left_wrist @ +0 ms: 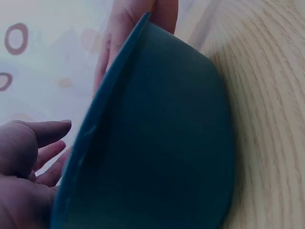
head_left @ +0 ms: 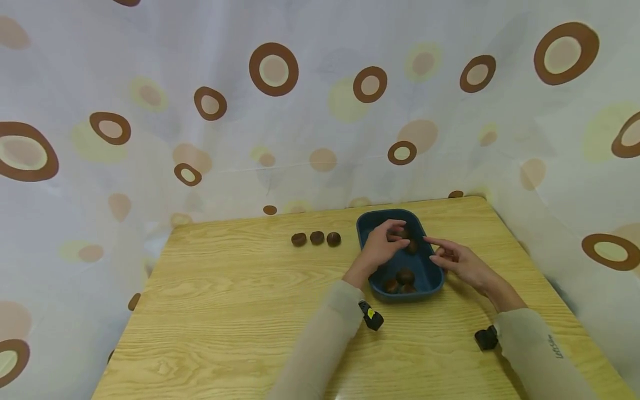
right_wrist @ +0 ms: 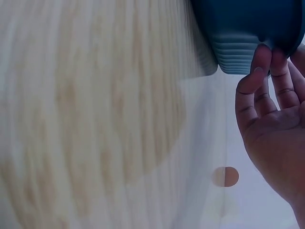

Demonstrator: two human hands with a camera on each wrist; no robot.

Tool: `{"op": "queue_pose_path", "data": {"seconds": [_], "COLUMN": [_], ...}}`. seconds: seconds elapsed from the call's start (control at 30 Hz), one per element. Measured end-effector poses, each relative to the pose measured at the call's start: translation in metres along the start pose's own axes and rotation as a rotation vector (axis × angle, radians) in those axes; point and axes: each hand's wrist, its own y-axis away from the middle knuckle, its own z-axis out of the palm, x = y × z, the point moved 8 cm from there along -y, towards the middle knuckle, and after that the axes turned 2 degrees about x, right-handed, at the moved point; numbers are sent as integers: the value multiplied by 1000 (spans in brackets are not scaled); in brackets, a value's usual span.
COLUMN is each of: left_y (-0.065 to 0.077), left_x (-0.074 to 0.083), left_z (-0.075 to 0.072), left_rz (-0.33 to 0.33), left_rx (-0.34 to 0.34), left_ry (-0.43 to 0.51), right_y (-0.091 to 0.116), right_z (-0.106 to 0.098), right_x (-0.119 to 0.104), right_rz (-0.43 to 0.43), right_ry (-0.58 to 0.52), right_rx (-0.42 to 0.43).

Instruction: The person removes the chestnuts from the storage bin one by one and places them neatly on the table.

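A dark blue rectangular bin point(head_left: 432, 278) stands on the table, with several brown chestnuts point(head_left: 405, 275) at its near end and more chestnuts point(head_left: 411, 248) partly hidden by the left hand. My left hand point(head_left: 381, 244) reaches over the bin's left rim. Its thumb and fingers are apart, and I see nothing between them in the left wrist view. At the bin's right side is my right hand point(head_left: 462, 264), the index finger extended to the rim and the other fingers bent. In the right wrist view its fingertips point(right_wrist: 261, 56) appear against the bin's outer wall.
Three chestnuts point(head_left: 317, 238) sit in a row on the wooden table point(head_left: 240, 300), left of the bin. A white curtain point(head_left: 310, 111) with brown ring patterns hangs behind the table and along its sides.
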Motion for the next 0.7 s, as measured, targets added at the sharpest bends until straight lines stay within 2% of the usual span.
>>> {"op": "queue_pose_path", "data": {"seconds": [0.13,0.33,0.53,0.7], "left_y": [-3,-2,-3,-5], "left_x": [-3,-15,-23,-22], "left_z": [8,12,20,23], "left_rz": [-33,-94,-127,-127], "left_rx": [10,21,-28,-53], "left_ry": [-57,-110,-219,-274], "right_y": [0,-2,-1,-1], "right_z": [-1,4,5,3], "right_x": [1,0,1,3], "right_rz": [-10,-38,-17,2], "right_ry": [-8,-40,-16,-18], "right_rx": [0,-11,-1,6]}}
